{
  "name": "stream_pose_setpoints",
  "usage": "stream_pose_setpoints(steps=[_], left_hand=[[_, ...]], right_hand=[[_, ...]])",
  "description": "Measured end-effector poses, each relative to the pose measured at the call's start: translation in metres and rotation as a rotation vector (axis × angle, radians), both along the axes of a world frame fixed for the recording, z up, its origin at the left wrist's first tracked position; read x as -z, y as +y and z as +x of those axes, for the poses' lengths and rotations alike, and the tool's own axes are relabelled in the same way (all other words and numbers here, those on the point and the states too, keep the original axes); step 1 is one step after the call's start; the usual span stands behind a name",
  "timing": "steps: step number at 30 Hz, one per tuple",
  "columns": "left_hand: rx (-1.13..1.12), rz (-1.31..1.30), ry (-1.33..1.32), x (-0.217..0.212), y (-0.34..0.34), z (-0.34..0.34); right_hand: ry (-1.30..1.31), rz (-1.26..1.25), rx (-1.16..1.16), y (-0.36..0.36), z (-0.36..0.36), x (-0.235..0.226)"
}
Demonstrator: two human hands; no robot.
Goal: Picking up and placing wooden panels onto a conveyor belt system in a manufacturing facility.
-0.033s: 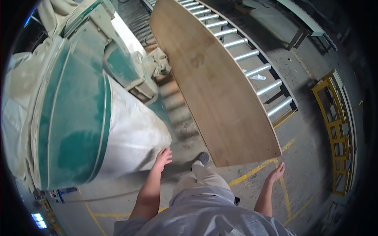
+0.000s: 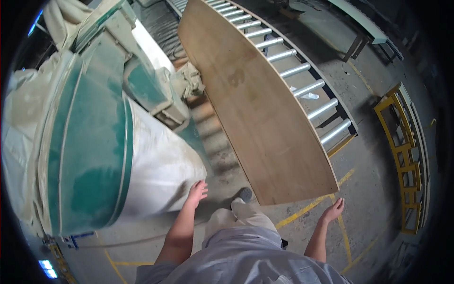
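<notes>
My left hand [image 2: 197, 193] is in front of the white bag [image 2: 163, 163] below a round green machine [image 2: 94, 137]. Its fingers are spread and nothing is in them; whether they touch the bag I cannot tell. Off the near right corner of a long brown wooden board [image 2: 265, 118], my right hand [image 2: 334, 211] is held out, fingers extended and empty. A small gap shows between that hand and the board. The board lies lengthwise on a roller conveyor [image 2: 309, 89], its near end toward me.
Crumpled beige cloth [image 2: 190, 80] sits between the machine and the board. To the right stands a yellow metal frame [image 2: 404, 161]. A table [image 2: 364, 21] is at the far right. Yellow lines [image 2: 344, 232] mark the concrete floor, and my shoe [image 2: 244, 194] is near the board's end.
The board's near end appears slightly lower in the picture, closer to me. Both hands keep nearly the same pose, with the right a touch lower.
</notes>
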State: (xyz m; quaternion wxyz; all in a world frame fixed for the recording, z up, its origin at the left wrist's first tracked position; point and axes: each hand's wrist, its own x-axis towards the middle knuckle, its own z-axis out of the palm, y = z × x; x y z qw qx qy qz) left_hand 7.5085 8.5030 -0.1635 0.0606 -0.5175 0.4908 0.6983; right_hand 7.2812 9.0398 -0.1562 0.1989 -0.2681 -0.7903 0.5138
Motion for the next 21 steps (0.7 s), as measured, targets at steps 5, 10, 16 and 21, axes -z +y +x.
stream_pose_setpoints(steps=[5, 10, 16, 21], left_hand=[[0.012, 0.110, -0.039, 0.015, -0.053, -0.091], [0.109, 0.186, 0.002, 0.036, -0.121, -0.218], [-0.016, 0.283, -0.112, 0.128, -0.230, -0.346], [-0.173, 0.331, -0.261, 0.246, -0.309, -0.439]], right_hand=[[0.167, 0.305, -0.141, -0.095, -0.045, -0.066], [0.046, 0.464, -0.374, -0.197, -0.112, -0.099], [-0.131, 0.765, -0.529, -0.337, -0.215, -0.098], [-0.157, 0.744, -0.501, -0.436, -0.318, -0.062]])
